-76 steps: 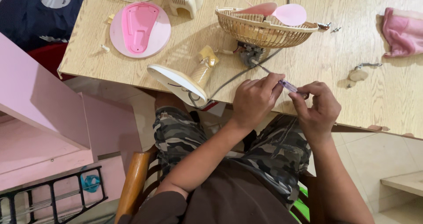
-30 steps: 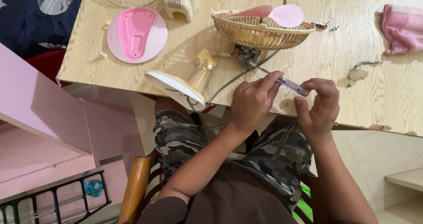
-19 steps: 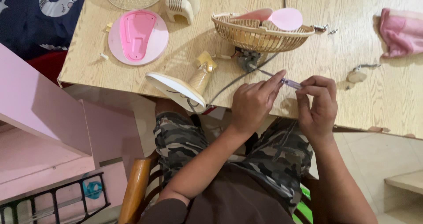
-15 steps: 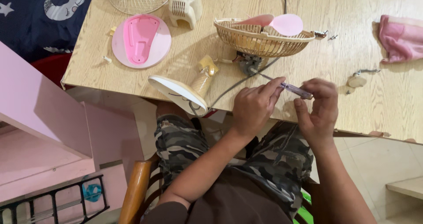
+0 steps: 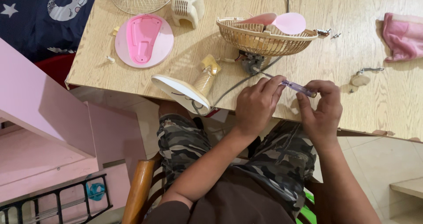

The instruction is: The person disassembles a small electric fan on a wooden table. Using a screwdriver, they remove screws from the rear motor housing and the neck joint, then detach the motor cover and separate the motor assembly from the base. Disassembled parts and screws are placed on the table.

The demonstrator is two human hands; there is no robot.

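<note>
A light wooden tabletop (image 5: 387, 96) is carrying a pink base plate (image 5: 144, 35), a fan grille (image 5: 264, 37), a fan stand (image 5: 185, 89) and a pink cloth (image 5: 403, 37).

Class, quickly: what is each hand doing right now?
Left hand: closed, fingers steadying the screwdriver shaft.
Right hand: closed, fingertips pinching the screwdriver's handle end.

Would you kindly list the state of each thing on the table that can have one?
Screwdriver: held by both hands, tip at the motor.
Left hand: fingers on the shaft.
Right hand: pinching the handle end.
Fan guard: lying open side up, blades inside.
Fan base: tipped on its side.
Pink cover: detached, lying flat.
</note>
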